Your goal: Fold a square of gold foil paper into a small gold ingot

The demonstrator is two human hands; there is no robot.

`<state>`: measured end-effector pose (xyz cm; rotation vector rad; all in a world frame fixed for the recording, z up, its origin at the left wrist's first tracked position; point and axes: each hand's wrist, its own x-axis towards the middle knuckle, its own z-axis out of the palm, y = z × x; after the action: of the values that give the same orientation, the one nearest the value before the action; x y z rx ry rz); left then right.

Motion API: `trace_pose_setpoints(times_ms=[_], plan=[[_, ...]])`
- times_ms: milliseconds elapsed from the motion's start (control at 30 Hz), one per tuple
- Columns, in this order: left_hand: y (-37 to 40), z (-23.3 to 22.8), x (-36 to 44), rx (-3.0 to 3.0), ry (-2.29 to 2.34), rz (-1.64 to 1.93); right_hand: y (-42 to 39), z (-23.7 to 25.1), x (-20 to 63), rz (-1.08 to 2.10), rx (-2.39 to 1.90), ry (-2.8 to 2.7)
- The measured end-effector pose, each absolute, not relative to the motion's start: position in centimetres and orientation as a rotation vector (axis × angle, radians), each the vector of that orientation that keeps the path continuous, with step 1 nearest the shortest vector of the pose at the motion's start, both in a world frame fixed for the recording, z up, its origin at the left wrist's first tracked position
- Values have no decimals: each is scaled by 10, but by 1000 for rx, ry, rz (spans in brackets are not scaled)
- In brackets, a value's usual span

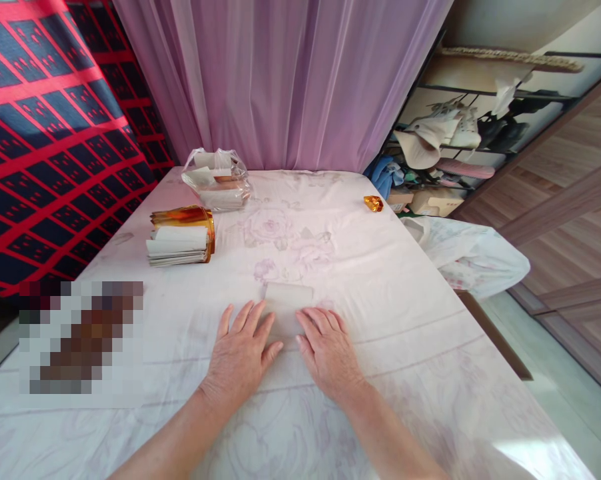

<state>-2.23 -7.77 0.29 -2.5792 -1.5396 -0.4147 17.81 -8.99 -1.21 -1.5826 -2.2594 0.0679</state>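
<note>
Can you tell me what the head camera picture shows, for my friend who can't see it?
Two hands, left hand and right hand, press flat on a pale sheet of paper on a flowery white tablecloth. A paper stack lies farther left.

pixelated patch (80, 337) on tablecloth, paper sheet's (286, 303) near edge under fingers
</note>
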Motion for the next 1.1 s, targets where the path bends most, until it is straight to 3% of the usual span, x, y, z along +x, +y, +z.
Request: trace_pose_setpoints(times_ms=[1100], plan=[[-27, 10, -3, -2590, -1627, -332, -91, -9, 181, 280, -1296, -2199]])
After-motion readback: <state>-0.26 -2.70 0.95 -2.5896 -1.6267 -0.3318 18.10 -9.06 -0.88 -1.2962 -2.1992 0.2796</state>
